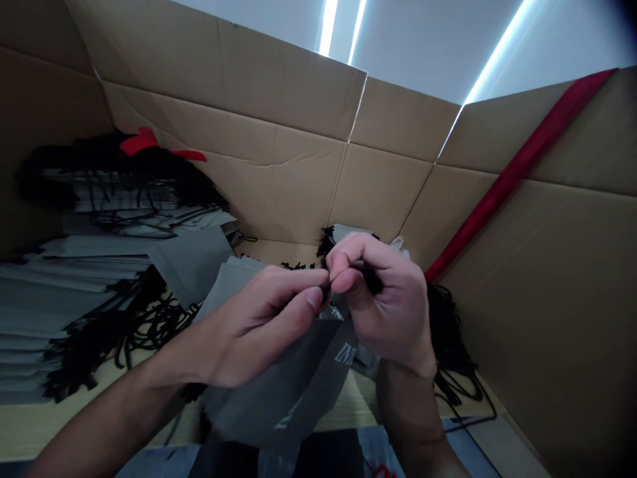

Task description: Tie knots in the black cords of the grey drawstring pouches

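My left hand (263, 325) and my right hand (388, 299) meet fingertip to fingertip near the middle of the view. Between the thumb and fingers of my left hand is the end of a black cord (326, 289). My right hand pinches at the same cord, and more black material shows inside its curled fingers. Below the hands hangs a grey bag (279, 385) with pale lettering, partly covered by my left hand and forearm.
Stacks of grey bags (64, 292) with black cords stand at the left, a red strip (142, 141) on top. Cardboard walls (298, 146) rise behind and at the right, where a dark red band (517, 176) slants down. Black cords (450, 338) lie at the right.
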Available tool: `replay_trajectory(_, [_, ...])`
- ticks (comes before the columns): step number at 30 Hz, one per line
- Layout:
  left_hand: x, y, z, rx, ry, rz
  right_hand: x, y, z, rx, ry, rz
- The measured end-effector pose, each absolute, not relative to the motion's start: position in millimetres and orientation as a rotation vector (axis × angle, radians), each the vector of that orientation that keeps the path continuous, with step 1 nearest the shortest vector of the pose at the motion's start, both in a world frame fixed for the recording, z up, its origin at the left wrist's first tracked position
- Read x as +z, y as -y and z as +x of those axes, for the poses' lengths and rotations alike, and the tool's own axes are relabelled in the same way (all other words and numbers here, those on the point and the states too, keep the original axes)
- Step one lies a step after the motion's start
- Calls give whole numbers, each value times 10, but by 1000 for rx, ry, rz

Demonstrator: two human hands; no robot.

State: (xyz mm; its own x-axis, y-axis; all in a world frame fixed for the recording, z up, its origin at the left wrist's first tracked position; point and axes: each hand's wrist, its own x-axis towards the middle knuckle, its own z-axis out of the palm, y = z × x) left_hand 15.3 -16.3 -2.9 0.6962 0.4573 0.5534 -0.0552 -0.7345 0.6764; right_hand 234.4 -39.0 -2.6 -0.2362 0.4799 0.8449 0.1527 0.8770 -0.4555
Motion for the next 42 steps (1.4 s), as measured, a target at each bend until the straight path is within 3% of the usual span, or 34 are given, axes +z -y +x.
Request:
replay_trajectory(8, [23,482,156,1174,-645,2091,68,435,2312,497,1735,-527])
replay_trajectory(19, [-56,177,131,1022,-399,2069,79,448,2368,546,1746,-537])
replay_trajectory(25, [-64,194,216,1335,-463,2288,132,538,2437,479,1744,-660])
replay_trajectory(37, [-27,238,124,1286,-507,2476,224,583,2486,1024,1650,-680])
replay_trajectory(42, [-46,240,140,1341,-458,2550,229,566,2462,1028,1601,-729])
